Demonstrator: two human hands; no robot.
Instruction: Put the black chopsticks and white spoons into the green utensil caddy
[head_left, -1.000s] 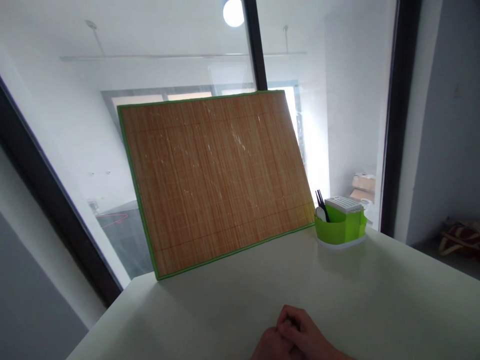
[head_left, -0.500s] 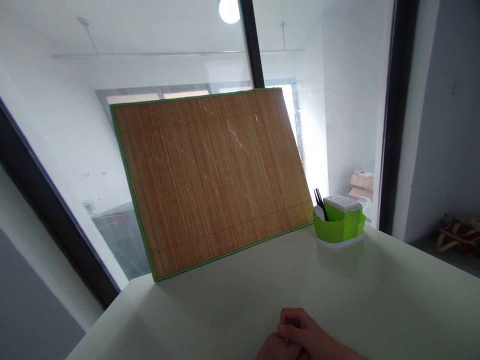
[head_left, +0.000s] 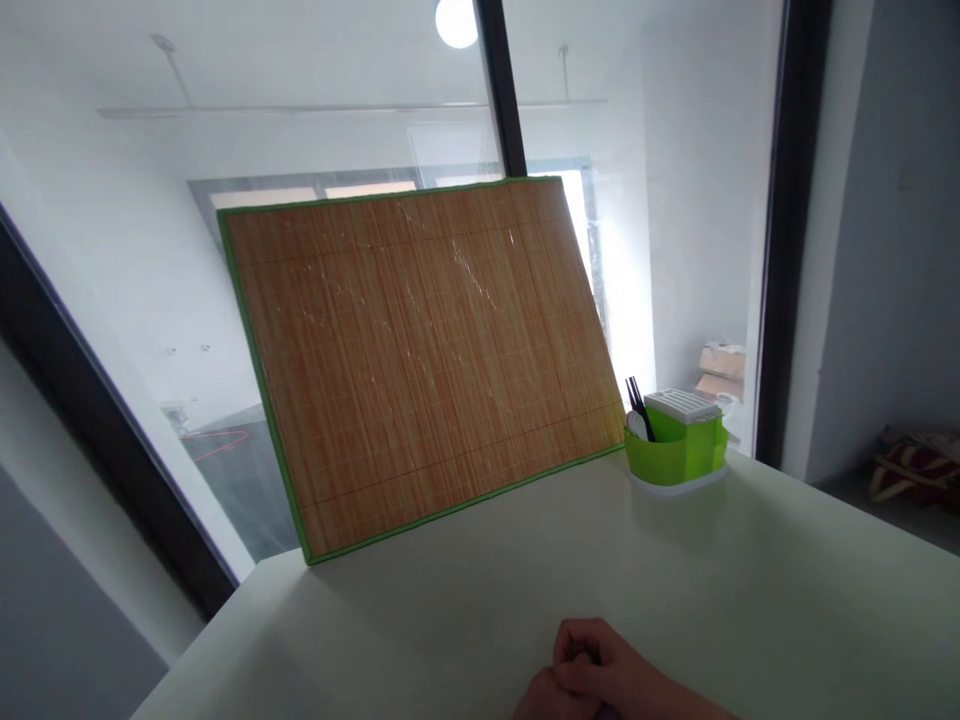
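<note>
My right hand (head_left: 604,658) comes in from the lower right, its fingers curled and closed. It rests against my left hand (head_left: 551,697), which is partly cut off by the bottom edge of the view. The two hands are clasped together over the near part of the white table (head_left: 465,590). I see no object in either of them, though the inner fingers are partly hidden.
A bamboo mat (head_left: 427,370) with green edging leans upright against the glass at the back. Right of it stands a green cutlery caddy (head_left: 660,455) holding a black fork (head_left: 637,405) and a white spoon (head_left: 637,426). Boxes (head_left: 721,368) show behind the glass.
The view has shifted very slightly. My hands stay clasped in nearly the same place, and the mat and caddy stand as before.
</note>
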